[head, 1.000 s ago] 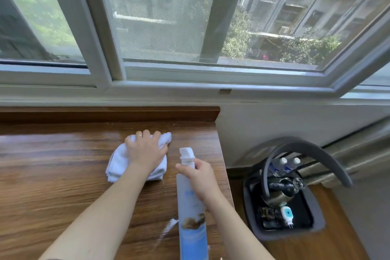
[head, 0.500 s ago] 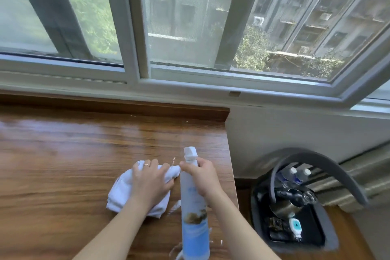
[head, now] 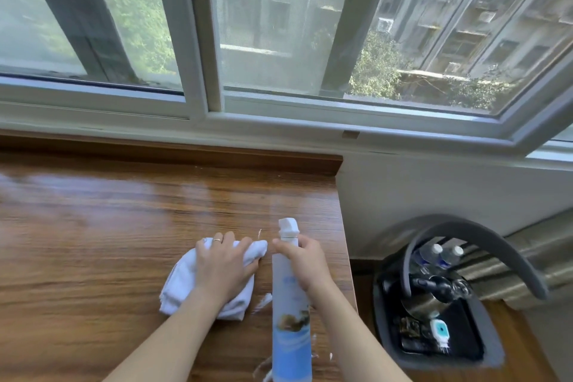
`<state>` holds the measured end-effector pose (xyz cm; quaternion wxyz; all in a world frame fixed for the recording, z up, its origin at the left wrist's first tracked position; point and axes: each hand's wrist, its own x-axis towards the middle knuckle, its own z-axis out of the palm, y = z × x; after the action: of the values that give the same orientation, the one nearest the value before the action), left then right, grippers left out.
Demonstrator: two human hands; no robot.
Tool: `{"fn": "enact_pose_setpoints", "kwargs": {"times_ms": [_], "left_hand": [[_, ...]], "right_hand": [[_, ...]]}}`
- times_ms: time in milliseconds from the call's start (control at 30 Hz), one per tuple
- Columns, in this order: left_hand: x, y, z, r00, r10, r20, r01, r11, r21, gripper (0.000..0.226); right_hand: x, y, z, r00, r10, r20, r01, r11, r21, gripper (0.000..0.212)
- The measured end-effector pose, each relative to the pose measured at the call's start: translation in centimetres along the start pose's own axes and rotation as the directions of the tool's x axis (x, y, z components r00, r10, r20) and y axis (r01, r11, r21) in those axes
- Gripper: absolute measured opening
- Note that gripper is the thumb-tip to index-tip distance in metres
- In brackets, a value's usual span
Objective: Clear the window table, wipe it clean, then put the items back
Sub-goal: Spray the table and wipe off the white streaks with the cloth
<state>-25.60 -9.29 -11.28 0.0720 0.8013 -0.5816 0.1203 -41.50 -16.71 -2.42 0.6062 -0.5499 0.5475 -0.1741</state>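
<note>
A: Window table (head: 93, 242): left hand (head: 224, 270) flat on white cloth (head: 181, 282) near right edge.
B: Right hand (head: 305, 263) grips spray bottle (head: 291, 319), upright, just beside cloth.

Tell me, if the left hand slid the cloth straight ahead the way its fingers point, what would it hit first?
The way looks free: the left hand on the white cloth faces bare wooden table, then probably the raised wooden ledge.

glossy wood table (head: 93, 226), soft white cloth (head: 179, 282) (terry-like), smooth plastic bottle (head: 290, 319).
</note>
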Motion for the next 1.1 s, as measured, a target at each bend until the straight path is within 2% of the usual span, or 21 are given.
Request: {"fn": "enact_pose_setpoints", "kwargs": {"times_ms": [267,433,600,700,800,900,1033,1100], "left_hand": [[5.5,-0.1,1.0,0.998,-0.047,0.050,0.046,0.999,0.014,0.027],[8.3,0.2,1.3,0.993,-0.067,0.093,0.063,0.997,0.043,0.032],[9.4,1.0,1.0,0.979,-0.108,0.173,0.093,0.991,0.096,0.030],[8.6,0.9,0.7,0.983,-0.104,0.152,0.096,0.994,0.062,0.028],[6.7,1.2,0.4,0.991,-0.064,0.115,0.060,0.997,0.041,0.025],[3.8,1.5,0.1,0.996,-0.020,0.090,0.017,0.999,0.042,0.031],[0.3,1.9,-0.3,1.000,-0.006,0.010,0.006,1.000,0.006,0.030],[-0.7,2.1,-0.4,1.000,-0.005,-0.020,0.004,1.000,-0.017,0.030]], "right_hand": [[0.8,-0.4,-0.4,1.000,0.002,-0.011,-0.002,1.000,0.019,0.030],[0.7,0.2,-0.4,1.000,-0.002,-0.030,0.003,0.999,0.039,0.031],[-0.3,1.5,-1.0,1.000,0.007,-0.025,-0.006,0.999,0.039,0.042],[-0.8,1.9,-1.3,1.000,0.007,-0.019,-0.006,1.000,0.017,0.044],[-1.6,1.5,-1.3,1.000,0.001,-0.015,0.000,1.000,0.025,0.034],[-2.1,0.9,-1.1,1.000,-0.007,0.012,0.006,1.000,0.018,0.023],[-2.3,0.1,-0.4,1.000,-0.004,0.013,0.004,1.000,0.006,0.027],[-2.2,0.0,-0.1,0.999,-0.003,0.032,0.003,1.000,0.009,0.022]]}}
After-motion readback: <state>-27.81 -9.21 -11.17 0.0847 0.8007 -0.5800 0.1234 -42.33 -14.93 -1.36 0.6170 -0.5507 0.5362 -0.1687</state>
